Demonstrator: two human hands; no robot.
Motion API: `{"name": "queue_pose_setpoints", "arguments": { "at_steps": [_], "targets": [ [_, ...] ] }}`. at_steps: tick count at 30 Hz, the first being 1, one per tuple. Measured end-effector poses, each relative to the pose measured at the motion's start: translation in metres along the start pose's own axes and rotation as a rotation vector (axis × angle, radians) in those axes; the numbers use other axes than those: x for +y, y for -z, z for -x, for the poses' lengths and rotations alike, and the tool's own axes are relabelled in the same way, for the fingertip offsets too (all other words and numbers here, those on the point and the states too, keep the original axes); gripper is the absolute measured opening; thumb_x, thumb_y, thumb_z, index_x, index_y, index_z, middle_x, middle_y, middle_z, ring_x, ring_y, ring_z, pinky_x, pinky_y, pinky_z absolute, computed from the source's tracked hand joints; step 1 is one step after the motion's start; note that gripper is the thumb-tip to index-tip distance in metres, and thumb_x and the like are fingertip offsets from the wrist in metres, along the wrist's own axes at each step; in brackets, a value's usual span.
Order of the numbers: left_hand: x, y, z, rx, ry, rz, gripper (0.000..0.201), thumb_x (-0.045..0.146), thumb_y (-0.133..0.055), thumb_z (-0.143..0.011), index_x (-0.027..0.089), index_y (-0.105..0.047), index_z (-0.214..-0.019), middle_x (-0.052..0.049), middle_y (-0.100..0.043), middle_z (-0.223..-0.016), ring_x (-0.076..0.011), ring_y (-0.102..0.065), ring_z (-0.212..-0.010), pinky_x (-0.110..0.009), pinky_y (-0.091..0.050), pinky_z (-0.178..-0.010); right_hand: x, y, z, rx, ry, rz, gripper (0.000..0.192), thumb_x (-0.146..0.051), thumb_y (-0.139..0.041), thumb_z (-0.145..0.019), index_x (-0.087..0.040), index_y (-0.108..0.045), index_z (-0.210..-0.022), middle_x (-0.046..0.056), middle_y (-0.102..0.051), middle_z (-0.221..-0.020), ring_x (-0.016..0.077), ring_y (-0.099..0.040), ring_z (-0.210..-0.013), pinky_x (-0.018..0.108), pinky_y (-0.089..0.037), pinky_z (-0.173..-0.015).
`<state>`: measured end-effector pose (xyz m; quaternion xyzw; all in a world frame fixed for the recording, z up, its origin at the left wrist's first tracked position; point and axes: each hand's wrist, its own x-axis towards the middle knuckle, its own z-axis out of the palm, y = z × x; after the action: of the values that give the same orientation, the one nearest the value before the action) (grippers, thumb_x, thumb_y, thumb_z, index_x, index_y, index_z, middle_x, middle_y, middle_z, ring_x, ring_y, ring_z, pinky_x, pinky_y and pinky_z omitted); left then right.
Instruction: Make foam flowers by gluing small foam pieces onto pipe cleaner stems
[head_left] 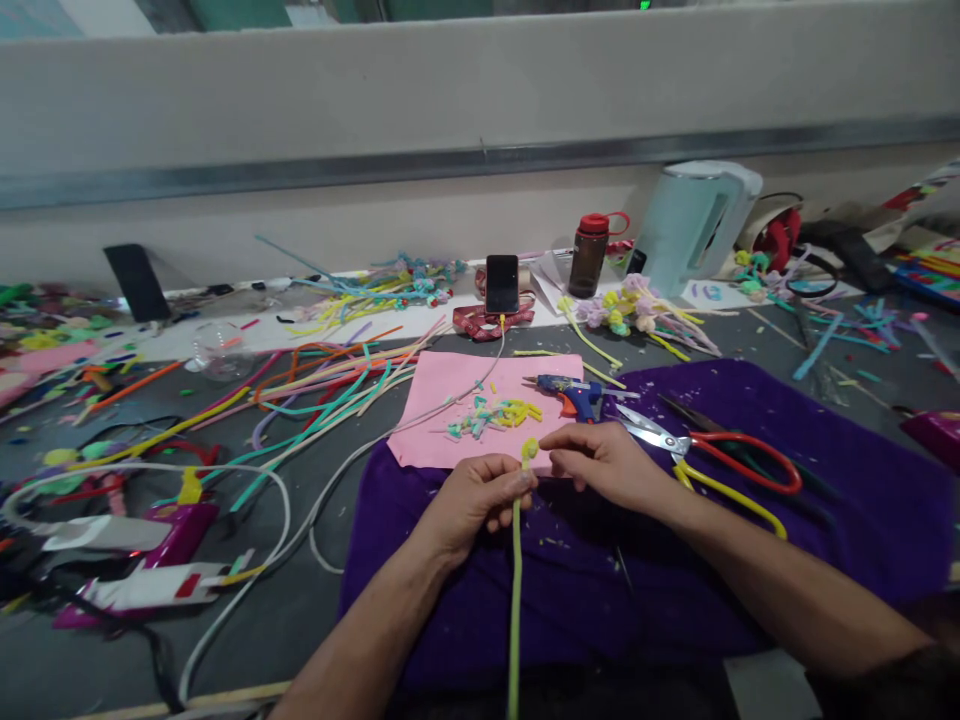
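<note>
My left hand (480,498) pinches a long yellow-green pipe cleaner (515,590) near its top, where the end is curled into a small loop; the rest hangs down towards me. My right hand (600,463) has its fingertips pinched together just right of that curled tip, touching or almost touching it. Both hands hover over a purple cloth (825,500). A pink sheet (442,400) with small cut pipe-cleaner bits (491,413) lies just beyond my hands.
A blue glue gun (574,393) and red-handled scissors (720,455) lie right of the pink sheet. Loose pipe cleaners (315,390) spread to the left. A phone (502,283), a brown bottle (590,254), a white kettle (694,225) and pipe-cleaner flowers (634,305) stand along the wall.
</note>
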<state>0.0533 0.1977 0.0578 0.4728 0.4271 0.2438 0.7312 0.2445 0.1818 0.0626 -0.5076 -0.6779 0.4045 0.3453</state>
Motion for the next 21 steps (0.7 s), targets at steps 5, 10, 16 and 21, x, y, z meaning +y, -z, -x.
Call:
{"name": "queue_pose_setpoints", "arguments": {
  "at_steps": [5,10,16,21],
  "targets": [
    [0.001,0.002,0.001,-0.095,0.031,0.056,0.027,0.037,-0.066,-0.068,0.011,-0.064,-0.073,0.000,-0.058,-0.054,-0.0013,-0.033,-0.033,-0.016,-0.017,-0.032,-0.005,0.006,-0.003,-0.047,-0.122,-0.308,0.028,-0.022,-0.054,-0.076,-0.014,-0.061,-0.102,0.001,-0.064,-0.073,0.0054,-0.051,-0.045,0.017,-0.039,-0.042],
    [0.001,0.001,0.001,-0.105,0.033,0.069,0.024,0.036,-0.066,-0.068,0.012,-0.065,-0.072,0.000,-0.058,-0.053,-0.0012,-0.033,-0.032,-0.016,-0.017,-0.032,-0.005,0.001,0.000,-0.067,-0.063,-0.340,0.032,-0.023,-0.058,-0.075,-0.015,-0.059,-0.107,0.000,-0.060,-0.071,0.0049,-0.050,-0.047,0.017,-0.040,-0.044],
    [0.000,0.000,0.001,-0.049,0.019,0.055,0.024,0.036,-0.067,-0.068,0.012,-0.064,-0.071,0.001,-0.057,-0.054,-0.0012,-0.035,-0.035,-0.015,-0.019,-0.033,0.002,-0.006,0.002,0.067,0.107,-0.172,0.037,-0.021,-0.056,-0.078,-0.018,-0.057,-0.114,0.002,-0.061,-0.081,0.0065,-0.052,-0.053,0.019,-0.043,-0.049],
    [0.001,0.000,0.001,-0.053,0.010,0.055,0.024,0.035,-0.066,-0.070,0.012,-0.063,-0.072,0.001,-0.058,-0.056,-0.0007,-0.035,-0.035,-0.014,-0.019,-0.033,0.003,-0.008,0.005,0.102,0.202,-0.065,0.035,-0.018,-0.051,-0.080,-0.021,-0.058,-0.115,0.003,-0.063,-0.085,0.0088,-0.054,-0.061,0.020,-0.044,-0.053]
  ]
}}
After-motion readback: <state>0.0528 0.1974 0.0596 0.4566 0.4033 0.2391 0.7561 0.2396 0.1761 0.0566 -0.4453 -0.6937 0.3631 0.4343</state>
